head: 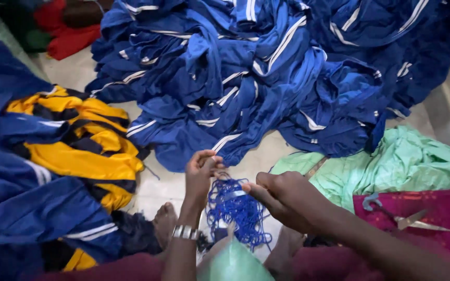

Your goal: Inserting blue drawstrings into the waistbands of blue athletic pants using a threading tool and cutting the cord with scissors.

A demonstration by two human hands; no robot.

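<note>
- Blue garment heap (266, 78), beyond both hands, runs past the top edge.
- Blue cord tangle (235, 208) between the hands: its lower end hides behind a green cloth (233, 263).
- Scissors (407, 221), right of the right hand (282, 200): handles partly hidden.

Both hands' fingers (209, 161) on tangled blue cord (235, 208), blue garments (266, 67) beyond.

Single head-worn view, steeply downward and close over the hands; floor beyond
</note>
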